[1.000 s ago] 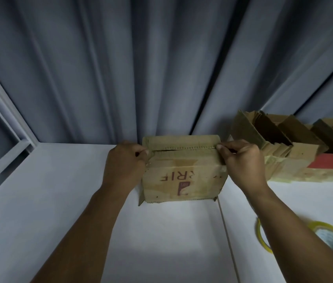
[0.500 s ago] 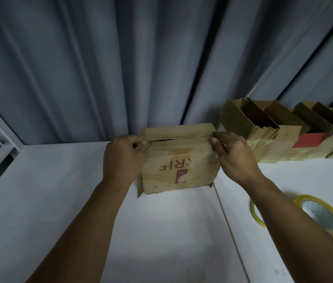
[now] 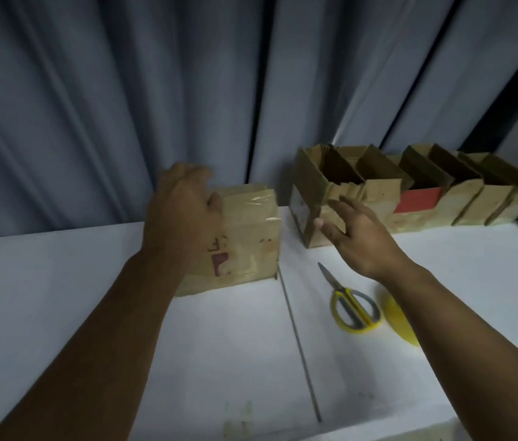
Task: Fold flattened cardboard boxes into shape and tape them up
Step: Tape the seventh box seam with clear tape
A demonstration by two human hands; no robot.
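Closest to us is the white table (image 3: 92, 329), and a thin dark line (image 3: 299, 345) runs along it from near to far, where two tops seem to meet. Two bare arms reach out over the table from the bottom of the view. A bit to the right of the line lie the scissors (image 3: 351, 308), flat on the table, with yellow handles toward us and the tips pointing away. Just beside them on the right we see a yellow tape roll (image 3: 399, 323), and the right arm hides part of it. Farther on, the right hand (image 3: 359, 237) is up in the air with its fingers straight and spread wide, and it holds nothing. The left hand (image 3: 184, 218) is on the left side of the cardboard box (image 3: 251, 243). Its thumb lies on the side facing us and its fingers curl over the top corner, so it grips the box, though the hand looks blurry. The box stands on the table just left of the dark line, folded into shape. Shiny clear tape runs over its top, and red print shows on its front. Behind the right hand, a row of open cardboard boxes (image 3: 442, 198) stands along the back of the table, and one has a red patch on it. Behind it all hangs a grey-blue curtain (image 3: 124, 90) in long folds.
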